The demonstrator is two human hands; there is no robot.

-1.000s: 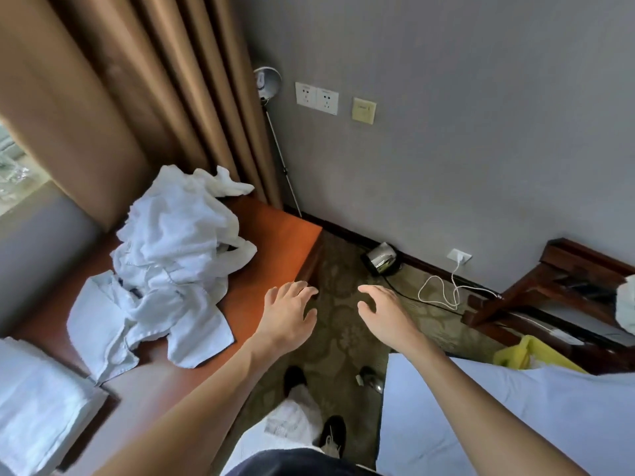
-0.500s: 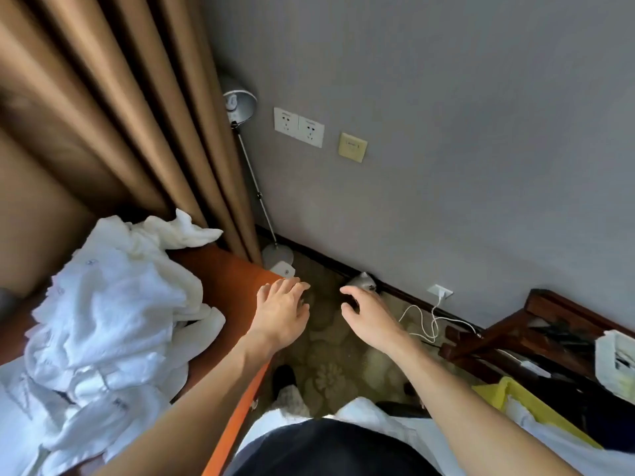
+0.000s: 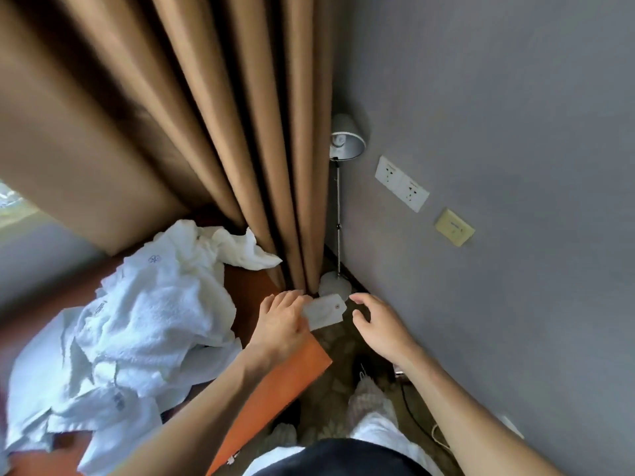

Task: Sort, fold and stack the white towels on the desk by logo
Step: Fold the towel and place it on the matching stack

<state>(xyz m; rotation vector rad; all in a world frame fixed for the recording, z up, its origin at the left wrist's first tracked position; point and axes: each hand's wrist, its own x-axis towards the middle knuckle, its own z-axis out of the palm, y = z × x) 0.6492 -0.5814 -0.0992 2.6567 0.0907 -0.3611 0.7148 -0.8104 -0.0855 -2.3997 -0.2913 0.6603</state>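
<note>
Starting at the left, the heap of crumpled white terry towels (image 3: pixel 147 314) lies loose on the orange-brown wooden tabletop (image 3: pixel 285 379). None is folded yet, so I judge the sorting is only at its beginning. Small dark logo marks show on several folds, but they are too small for me to read. The heap reaches back until it touches the brown pleated curtain (image 3: pixel 206 115), so there is little room behind it. The free room is the bare strip of wood at the near right corner.

My left grip (image 3: pixel 278 324) hovers over that corner with the fingers nearly straight, and it holds no towel. Just beside its fingertips there is a small white tag-shaped piece with a hole (image 3: pixel 324 310). I cannot tell if the fingers touch it or if it lies lower, behind them.

Further right, the grey floor lamp with a metal shade (image 3: pixel 347 142) stands in the gap between curtain and wall. My right grip (image 3: pixel 378 326) is wide and relaxed over the dark patterned carpet (image 3: pixel 330 389), past the edge of the wood and apart from every towel. The grey wall (image 3: pixel 515 132) closes this side. I think both arms must swing back left, and a towel pulled carelessly could slide over the corner edge.
</note>
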